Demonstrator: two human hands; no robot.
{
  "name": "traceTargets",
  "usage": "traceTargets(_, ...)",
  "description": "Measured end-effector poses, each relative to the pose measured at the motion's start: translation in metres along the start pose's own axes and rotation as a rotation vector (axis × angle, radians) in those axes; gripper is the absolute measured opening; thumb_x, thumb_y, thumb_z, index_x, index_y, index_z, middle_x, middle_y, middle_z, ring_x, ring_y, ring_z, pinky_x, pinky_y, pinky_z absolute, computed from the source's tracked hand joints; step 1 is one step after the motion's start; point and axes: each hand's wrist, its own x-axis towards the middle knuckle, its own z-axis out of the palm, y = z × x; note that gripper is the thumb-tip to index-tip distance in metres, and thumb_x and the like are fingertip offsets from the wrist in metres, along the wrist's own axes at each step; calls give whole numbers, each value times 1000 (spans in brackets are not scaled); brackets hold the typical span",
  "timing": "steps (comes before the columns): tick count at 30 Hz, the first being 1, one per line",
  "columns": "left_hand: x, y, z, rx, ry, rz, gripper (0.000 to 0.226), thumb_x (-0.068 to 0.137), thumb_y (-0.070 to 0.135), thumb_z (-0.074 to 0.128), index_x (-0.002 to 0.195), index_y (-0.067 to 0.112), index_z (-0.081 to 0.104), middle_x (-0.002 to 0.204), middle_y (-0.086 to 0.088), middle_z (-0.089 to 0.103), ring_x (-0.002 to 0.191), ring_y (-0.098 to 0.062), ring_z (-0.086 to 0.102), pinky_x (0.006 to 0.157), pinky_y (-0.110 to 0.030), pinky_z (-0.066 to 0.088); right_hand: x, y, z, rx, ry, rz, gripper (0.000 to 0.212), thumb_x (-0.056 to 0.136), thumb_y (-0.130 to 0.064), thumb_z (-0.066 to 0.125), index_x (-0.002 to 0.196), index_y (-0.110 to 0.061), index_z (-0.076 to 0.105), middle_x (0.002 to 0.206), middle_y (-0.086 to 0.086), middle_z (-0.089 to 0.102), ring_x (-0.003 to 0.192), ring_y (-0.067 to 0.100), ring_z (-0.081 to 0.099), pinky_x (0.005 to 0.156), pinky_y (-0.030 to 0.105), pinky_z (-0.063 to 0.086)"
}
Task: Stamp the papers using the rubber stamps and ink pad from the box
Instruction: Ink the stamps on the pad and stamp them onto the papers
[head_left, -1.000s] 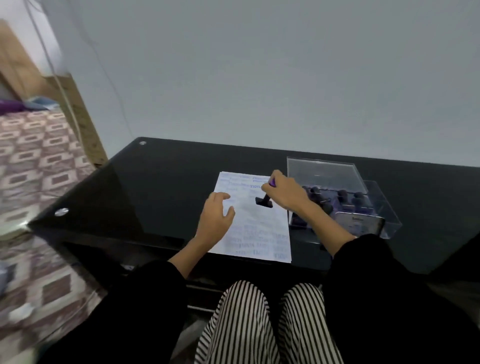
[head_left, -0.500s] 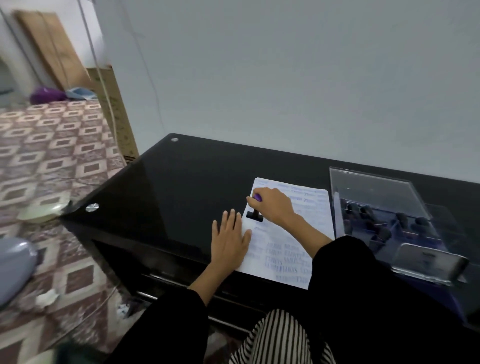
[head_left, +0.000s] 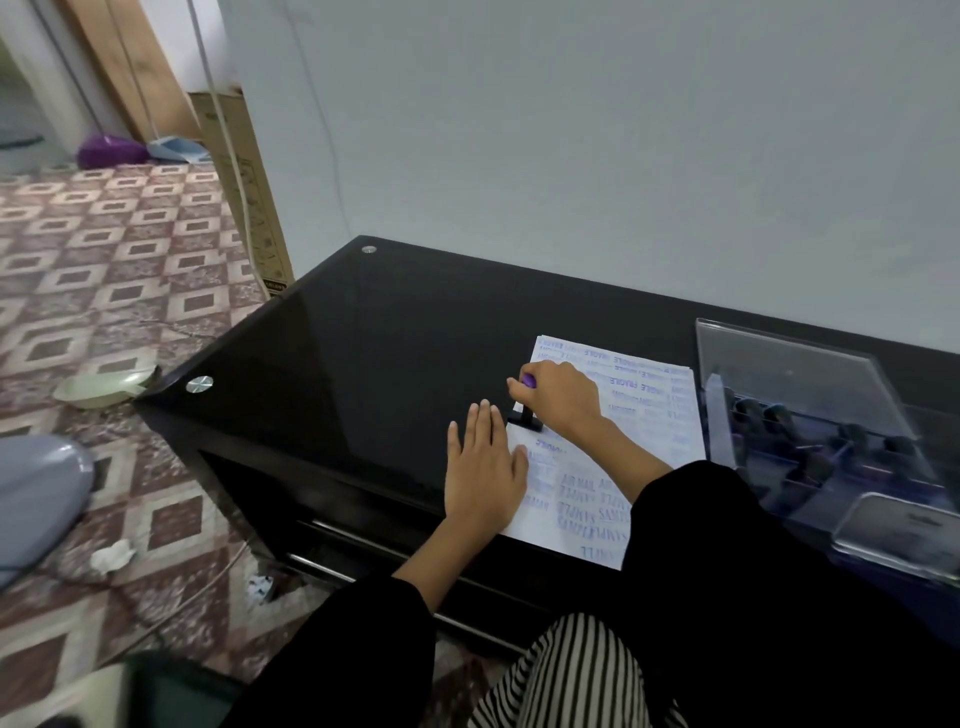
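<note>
The stamp (head_left: 525, 420) stands upright on the left edge of the paper (head_left: 660, 410), about midway along it, with its dark base flat on the sheet. Your right hand (head_left: 561, 397) is curled round the purple-topped handle and grips it from above. That looks like a straight downward press for a clean print.

Your left hand (head_left: 483, 467) lies flat with its fingers straight and together, partly on the paper's near left part and partly on the table (head_left: 337, 364) beside it. I judge that it pins the sheet so it can't slide on the glossy top.

The paper already carries many blue prints toward its far and near ends, with a lighter patch just on the near side of the stamp.

Just right of the paper sits the clear box (head_left: 789, 384), its lid raised and more stamps (head_left: 769, 415) inside. A flat case (head_left: 904, 525) lies at the box's near end. It may be the ink pad, but I can't tell.

Left of the paper the black table stretches away to its corner, and that is your open room. The paper's near edge lies close to the table's front edge, under your right sleeve, so take care not to drag it off.
</note>
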Motion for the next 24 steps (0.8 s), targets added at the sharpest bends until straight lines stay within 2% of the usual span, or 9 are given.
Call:
traceTargets(7, 0, 0, 0, -5, 0, 0, 99, 64, 47, -25, 149, 5, 3, 159, -9, 0, 147, -19, -4, 118, -39, -4, -9, -1, 8, 11, 67, 4, 23, 97, -31, 43, 82, -15, 47, 78, 5, 56, 67, 13, 50, 52, 14, 30)
traceTargets(11, 0, 1, 2, -13, -2, -6, 99, 64, 47, -25, 149, 5, 4, 159, -9, 1, 147, -19, -4, 118, -39, -5, -14, -3, 13, -17, 108, -20, 22, 98, -28, 41, 96, -12, 55, 89, 8, 65, 68, 12, 50, 56, 15, 35)
traceTargets(15, 0, 1, 1, -9, 3, -8, 98, 65, 47, -25, 149, 4, 5, 159, -9, 1, 147, -20, -4, 118, -40, -4, -16, -3, 15, -33, 110, -35, 23, 98, -29, 41, 105, -12, 55, 95, 7, 65, 69, 11, 49, 55, 11, 31)
traceTargets(24, -1, 2, 0, 7, 0, -12, 91, 72, 45, -22, 148, 3, 4, 159, -10, 0, 147, -20, -4, 118, -40, -4, -14, -2, 17, -24, 116, -36, 20, 98, -26, 40, 100, -11, 54, 90, 8, 65, 67, 11, 49, 53, 11, 30)
